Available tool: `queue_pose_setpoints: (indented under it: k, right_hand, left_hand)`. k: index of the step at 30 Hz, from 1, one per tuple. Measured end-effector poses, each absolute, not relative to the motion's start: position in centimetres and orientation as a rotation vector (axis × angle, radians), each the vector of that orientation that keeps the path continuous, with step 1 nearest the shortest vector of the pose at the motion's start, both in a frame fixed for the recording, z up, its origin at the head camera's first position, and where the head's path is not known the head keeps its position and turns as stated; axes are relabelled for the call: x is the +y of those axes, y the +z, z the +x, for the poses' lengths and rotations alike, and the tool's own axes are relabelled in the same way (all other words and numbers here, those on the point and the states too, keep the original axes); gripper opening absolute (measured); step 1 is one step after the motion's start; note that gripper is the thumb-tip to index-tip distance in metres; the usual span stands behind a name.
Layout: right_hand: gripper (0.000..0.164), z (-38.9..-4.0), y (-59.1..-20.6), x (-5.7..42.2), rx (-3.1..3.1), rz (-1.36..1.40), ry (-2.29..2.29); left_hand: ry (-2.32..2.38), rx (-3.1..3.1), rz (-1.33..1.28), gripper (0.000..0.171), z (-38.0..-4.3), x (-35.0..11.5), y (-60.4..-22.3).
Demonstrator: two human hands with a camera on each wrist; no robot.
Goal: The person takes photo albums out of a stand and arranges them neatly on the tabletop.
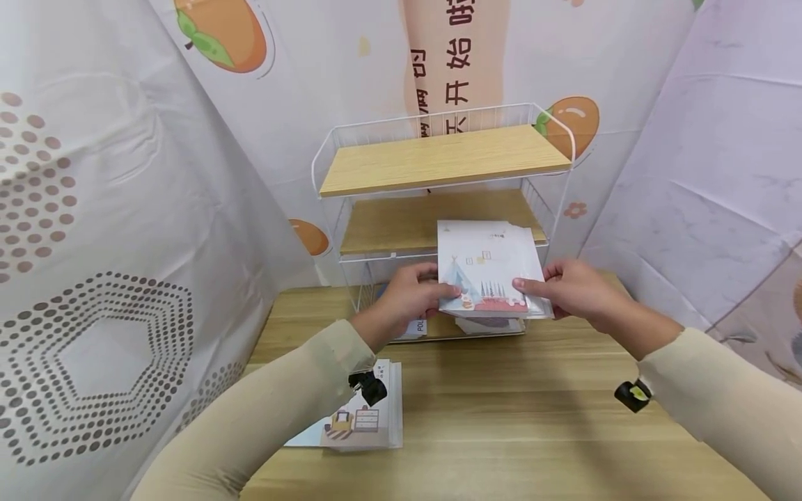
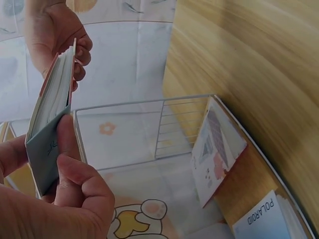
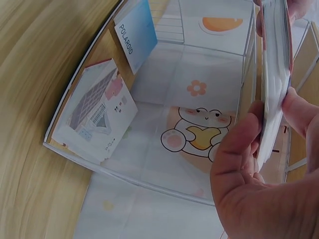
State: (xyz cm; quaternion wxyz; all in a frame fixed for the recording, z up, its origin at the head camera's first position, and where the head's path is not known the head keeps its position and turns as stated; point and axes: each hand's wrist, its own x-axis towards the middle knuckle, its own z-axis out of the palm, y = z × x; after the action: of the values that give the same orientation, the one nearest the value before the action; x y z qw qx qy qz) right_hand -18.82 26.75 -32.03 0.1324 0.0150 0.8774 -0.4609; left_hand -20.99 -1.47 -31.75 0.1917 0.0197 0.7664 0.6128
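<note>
Both hands hold a photo album [image 1: 489, 264] with a pale illustrated cover, in front of the rack's middle shelf. My left hand [image 1: 407, 296] grips its left edge, thumb on the cover. On the opposite edge, my right hand [image 1: 579, 289] pinches it with the thumb on top and fingers beneath. The left wrist view shows the album's grey-blue spine and white page edges between the left thumb and fingers. Below, on the bottom shelf, a blue album marked POLAROID [image 3: 135, 37] and a white illustrated album [image 3: 97, 112] lean apart from each other.
A white wire rack [image 1: 332, 160] with wooden shelves stands at the back of the wooden table [image 1: 501, 431]. Several albums [image 1: 376, 424] lie stacked at the front left, partly under the left sleeve. Printed cloth [image 1: 207, 174] hangs behind and at both sides.
</note>
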Motion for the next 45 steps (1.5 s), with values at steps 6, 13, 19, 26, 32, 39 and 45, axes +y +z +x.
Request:
queue_pose_setpoints:
  k: [6, 13, 19, 26, 32, 39, 45]
  right_hand:
    - [0.065, -18.4, -32.5, 26.6, 2.571, 0.036, -1.302]
    - [0.064, -17.8, -33.0, 25.8, 2.537, 0.011, -1.355]
    - [0.061, -17.4, -33.7, 25.2, 2.522, -0.018, -1.385]
    - [0.058, -16.8, -34.7, 24.3, 2.508, -0.019, -1.391]
    - [0.06, -16.4, -35.8, 23.8, 2.502, -0.019, -1.371]
    - [0.061, -16.1, -37.1, 23.2, 2.487, -0.016, -1.376]
    - [0.058, -15.7, -38.7, 22.6, 2.478, -0.037, -1.386]
  left_hand:
    - [1.738, 2.13, 0.09, 0.056, -20.3, -2.0, -32.3]
    - [1.748, 2.148, 0.139, 0.051, -19.3, -2.9, -32.9]
    - [1.765, 2.148, 0.158, 0.052, -18.5, -3.7, -33.3]
    - [1.777, 2.153, 0.165, 0.052, -17.7, -4.9, -34.3]
    - [1.767, 2.142, 0.14, 0.054, -17.0, -5.6, -35.3]
    - [1.775, 2.107, 0.108, 0.056, -16.3, -6.4, -36.8]
    - [1.784, 2.067, 0.102, 0.055, -15.7, -7.1, -38.3]
